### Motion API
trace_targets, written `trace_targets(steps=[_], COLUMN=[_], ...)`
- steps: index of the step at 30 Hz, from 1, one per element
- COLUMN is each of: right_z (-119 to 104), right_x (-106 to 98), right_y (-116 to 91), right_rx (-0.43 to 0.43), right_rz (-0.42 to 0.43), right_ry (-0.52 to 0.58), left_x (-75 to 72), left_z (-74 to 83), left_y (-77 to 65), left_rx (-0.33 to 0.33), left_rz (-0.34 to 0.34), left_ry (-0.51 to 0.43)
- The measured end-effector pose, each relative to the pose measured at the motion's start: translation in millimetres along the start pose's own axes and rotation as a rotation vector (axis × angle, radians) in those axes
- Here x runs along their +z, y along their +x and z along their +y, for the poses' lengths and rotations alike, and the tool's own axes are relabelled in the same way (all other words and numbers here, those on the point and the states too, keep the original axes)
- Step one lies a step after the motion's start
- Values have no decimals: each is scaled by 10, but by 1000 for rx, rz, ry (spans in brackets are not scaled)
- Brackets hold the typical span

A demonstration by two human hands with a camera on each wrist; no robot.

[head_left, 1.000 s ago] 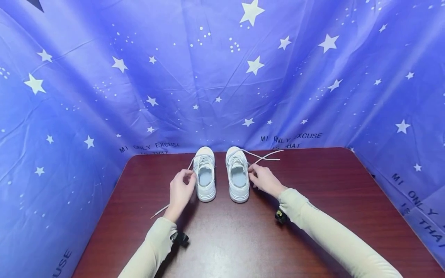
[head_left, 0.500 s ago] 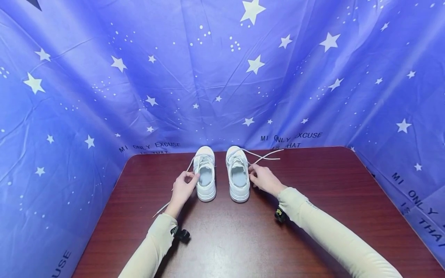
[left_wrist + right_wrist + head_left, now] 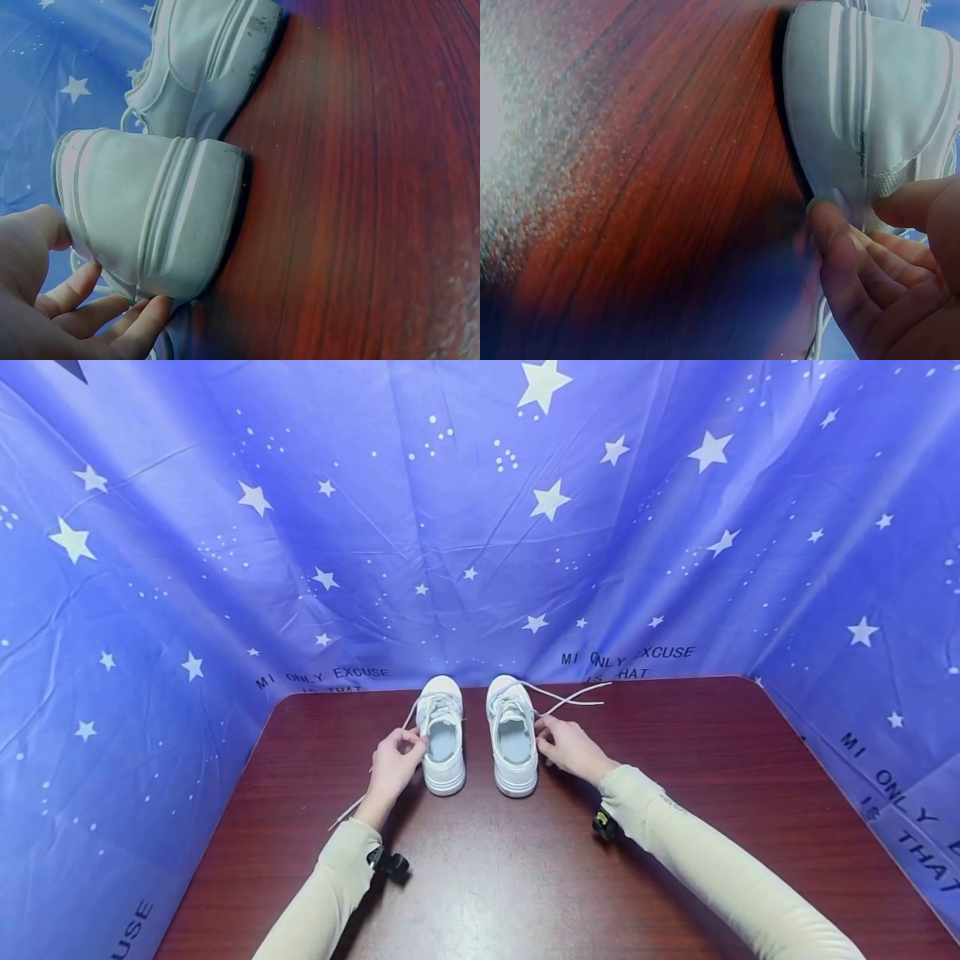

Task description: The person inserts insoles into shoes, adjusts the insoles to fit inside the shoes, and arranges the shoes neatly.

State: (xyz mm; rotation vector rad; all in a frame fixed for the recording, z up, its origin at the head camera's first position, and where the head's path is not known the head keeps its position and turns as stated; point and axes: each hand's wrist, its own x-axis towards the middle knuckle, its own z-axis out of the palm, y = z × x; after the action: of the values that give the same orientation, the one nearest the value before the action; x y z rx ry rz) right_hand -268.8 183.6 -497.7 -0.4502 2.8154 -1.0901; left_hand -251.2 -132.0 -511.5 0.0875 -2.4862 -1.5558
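Note:
Two white lace-up sneakers stand side by side with their heels toward me, the left sneaker (image 3: 444,779) and the right sneaker (image 3: 516,782). My left hand (image 3: 390,770) is at the outer side of the left one. In the left wrist view its thumb (image 3: 51,225) lies by the collar, and its extended fingertips (image 3: 156,306) touch the side near the sole. At the right sneaker's outer side is my right hand (image 3: 576,748). The right wrist view has its fingers (image 3: 840,251) against that sneaker's lower side, the thumb near the mesh panel.
Both sneakers rest at the far edge of a dark red wooden table (image 3: 480,877). A loose lace (image 3: 347,814) trails past my left wrist; other lace ends (image 3: 581,700) cross to the right. Behind hangs a blue star-printed curtain (image 3: 450,527).
My left hand has shifted slightly, its thumb coming to the left sneaker's collar, and the lace under that wrist moved a little. The right hand and both sneakers have hardly moved.

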Motion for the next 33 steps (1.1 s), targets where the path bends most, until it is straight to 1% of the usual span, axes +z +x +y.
trace_targets(steps=[2,6,11,14,19,22,27,33], right_z=[3,15,39,53,77,84,87,80], right_x=[1,-6,-3,0,8,11,9,10], right_y=[2,-5,-11,-22,-40,-45,-57,-65], right_rx=[-8,-29,-52,-58,-72,-77,-80,-110], right_rz=[2,7,6,5,-2,-13,-14,14], right_ry=[-14,-29,-33,-34,-38,-42,-30,-5], left_x=[3,30,98,138,194,224,267,317], left_z=[-3,-4,11,25,40,48,83,113], left_y=[5,-1,-21,-36,-50,-66,-86,-90], left_rx=[12,39,68,80,94,89,80,83], left_rz=[1,-13,-43,-47,-46,-50,-56,-56], left_ry=[2,-30,-112,-138,-101,-80,-99,-131])
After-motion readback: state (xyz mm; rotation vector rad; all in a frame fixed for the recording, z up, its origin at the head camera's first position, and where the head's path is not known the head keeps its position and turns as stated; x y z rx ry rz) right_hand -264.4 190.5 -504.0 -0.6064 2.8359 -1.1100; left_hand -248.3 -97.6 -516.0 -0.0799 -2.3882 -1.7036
